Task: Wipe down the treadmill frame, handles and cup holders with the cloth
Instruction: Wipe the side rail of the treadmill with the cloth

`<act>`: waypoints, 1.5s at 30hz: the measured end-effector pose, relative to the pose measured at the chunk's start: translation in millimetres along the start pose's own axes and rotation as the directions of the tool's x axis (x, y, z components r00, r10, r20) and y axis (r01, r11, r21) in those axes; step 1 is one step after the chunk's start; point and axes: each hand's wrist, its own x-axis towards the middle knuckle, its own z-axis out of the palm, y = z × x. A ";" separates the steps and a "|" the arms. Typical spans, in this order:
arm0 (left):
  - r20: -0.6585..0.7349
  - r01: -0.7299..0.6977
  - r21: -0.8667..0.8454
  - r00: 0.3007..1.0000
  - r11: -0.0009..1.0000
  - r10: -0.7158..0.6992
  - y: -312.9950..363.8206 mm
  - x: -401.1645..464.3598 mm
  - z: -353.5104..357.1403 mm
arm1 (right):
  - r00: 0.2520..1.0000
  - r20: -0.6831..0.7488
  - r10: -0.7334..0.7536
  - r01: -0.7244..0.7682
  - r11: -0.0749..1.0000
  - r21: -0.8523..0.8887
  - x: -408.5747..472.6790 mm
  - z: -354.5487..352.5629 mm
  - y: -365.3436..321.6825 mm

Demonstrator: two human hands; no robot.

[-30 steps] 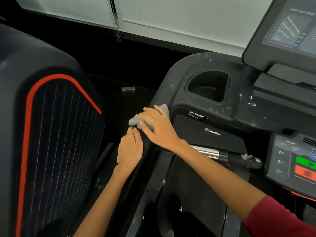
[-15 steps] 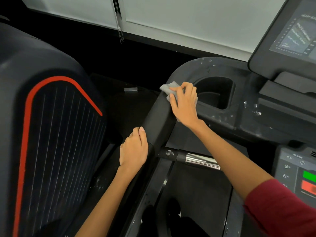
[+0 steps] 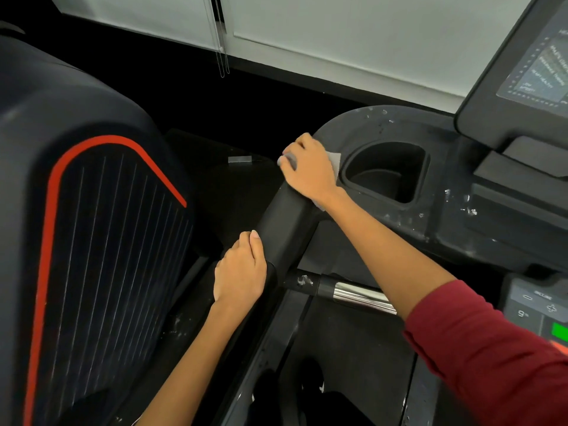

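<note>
The right hand [image 3: 310,173] lies palm-down with fingers curled over the grey cloth [image 3: 333,161], pressing it onto the treadmill frame [image 3: 285,222] just left of the cup holder [image 3: 387,173]. Most of the cloth is hidden beneath it (only 2 edges show). The left hand [image 3: 241,272] rests against the frame lower down, fingers together; whether they wrap it I cannot tell. A steel handle [image 3: 353,292] passes behind the right forearm.

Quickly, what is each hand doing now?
Left hand: open, resting on the treadmill frame.
Right hand: pressing the cloth beside the cup holder.
</note>
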 end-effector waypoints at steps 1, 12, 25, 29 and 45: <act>-0.001 -0.003 -0.007 1.000 1.000 0.003 0.2 0.5 0.4 | 0.999 0.019 -0.044 0.044 0.999 0.004 -3.7 1.7 -5.6; -0.011 0.115 -0.429 0.991 0.896 -0.133 -6.5 4.9 -1.7 | 0.952 0.112 -0.286 0.264 0.948 0.176 -88.1 -8.8 -82.0; 0.043 -0.027 -0.232 0.998 0.972 0.038 14.2 3.7 1.2 | 0.954 0.132 -0.269 0.278 0.958 -0.063 -112.5 -23.6 2.8; 0.024 -0.087 0.001 0.996 0.996 0.087 20.2 15.7 9.9 | 0.982 0.094 -0.166 0.187 0.930 -0.317 -92.0 -23.6 19.5; -0.054 -0.084 0.207 0.994 0.975 0.097 25.8 27.2 23.7 | 0.980 0.161 -0.113 0.174 0.882 -0.438 -98.7 -39.7 28.0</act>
